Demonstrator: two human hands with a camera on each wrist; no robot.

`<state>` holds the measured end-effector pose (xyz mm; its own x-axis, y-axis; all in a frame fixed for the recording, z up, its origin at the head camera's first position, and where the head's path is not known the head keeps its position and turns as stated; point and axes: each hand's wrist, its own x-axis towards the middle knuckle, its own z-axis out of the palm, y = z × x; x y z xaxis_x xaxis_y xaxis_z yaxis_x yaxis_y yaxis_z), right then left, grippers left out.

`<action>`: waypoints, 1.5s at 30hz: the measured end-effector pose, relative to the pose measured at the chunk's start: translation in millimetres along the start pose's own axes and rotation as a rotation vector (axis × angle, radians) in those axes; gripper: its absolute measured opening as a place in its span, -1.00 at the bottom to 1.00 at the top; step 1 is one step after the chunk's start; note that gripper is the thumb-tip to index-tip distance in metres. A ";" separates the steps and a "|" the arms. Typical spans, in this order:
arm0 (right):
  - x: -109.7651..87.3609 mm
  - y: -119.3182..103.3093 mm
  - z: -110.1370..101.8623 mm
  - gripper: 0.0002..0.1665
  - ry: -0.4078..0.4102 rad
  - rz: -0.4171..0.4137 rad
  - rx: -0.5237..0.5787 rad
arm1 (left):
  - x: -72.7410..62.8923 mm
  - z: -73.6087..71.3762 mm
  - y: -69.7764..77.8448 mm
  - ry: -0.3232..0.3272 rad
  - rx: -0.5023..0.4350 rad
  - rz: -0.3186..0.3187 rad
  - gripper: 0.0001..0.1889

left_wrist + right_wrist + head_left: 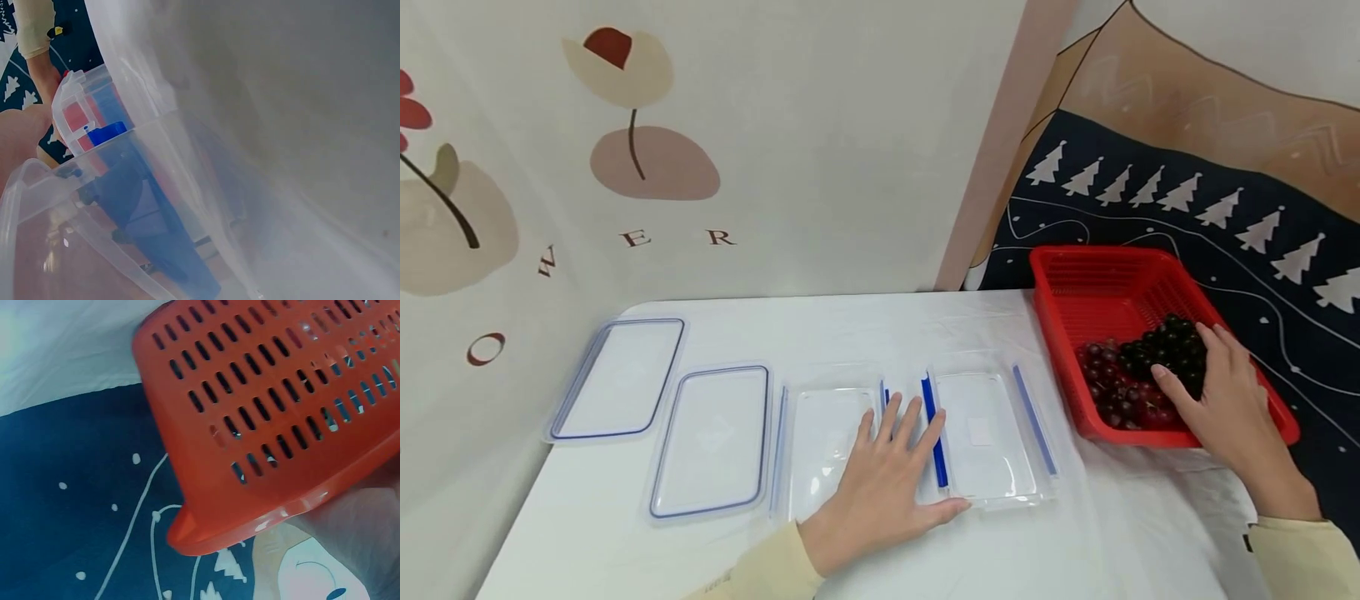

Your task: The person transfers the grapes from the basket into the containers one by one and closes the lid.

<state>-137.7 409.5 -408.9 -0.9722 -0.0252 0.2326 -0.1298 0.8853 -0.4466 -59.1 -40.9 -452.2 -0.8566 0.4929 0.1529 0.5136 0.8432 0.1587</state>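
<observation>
My left hand (883, 483) lies with fingers spread over the gap between two clear plastic food containers. Its palm overlaps the left container (823, 417), and its thumb reaches the near edge of the right container (988, 442). Both have blue side latches; a blue latch flap (144, 219) shows large in the left wrist view. My right hand (1236, 400) reaches into a red plastic basket (1056, 350), thumb and fingers either side of a bunch of black grapes (1172, 350). Red grapes (1112, 387) lie beside that bunch. The right wrist view shows the slotted basket wall (250, 419) from outside.
Two clear lids with blue seals lie to the left: the nearer lid (711, 442) and the farther lid (617, 379). A white cloth (647, 558) covers the table. A patterned curtain (820, 167) hangs behind, and dark tree-print fabric (1150, 200) lies beyond the basket.
</observation>
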 end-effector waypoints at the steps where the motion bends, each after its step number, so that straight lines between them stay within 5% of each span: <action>1: 0.1 1.6 -0.5 0.08 -0.006 0.007 0.005 | 0.0 0.3 -0.1 0.000 -0.007 -0.001 0.07; 17: 6.0 21.7 -10.4 0.21 -0.123 0.146 -0.007 | 3.3 4.7 1.6 -0.041 -0.055 0.014 0.01; 22: 12.2 29.0 -13.5 0.11 -0.130 0.138 -0.017 | 2.9 5.2 2.5 -0.044 -0.049 0.011 0.03; 31: 13.6 29.6 -12.2 -0.14 -0.039 0.154 -0.079 | -2.0 5.2 2.6 -0.019 -0.041 0.006 0.02; 45: 12.9 28.8 -11.0 -0.28 0.105 0.107 -0.006 | -0.5 3.7 0.2 0.045 -0.002 0.017 0.01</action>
<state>-151.8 439.8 -409.3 -0.9548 0.1179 0.2730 -0.0251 0.8829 -0.4690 -58.8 -40.2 -455.9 -0.8448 0.4967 0.1991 0.5279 0.8345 0.1581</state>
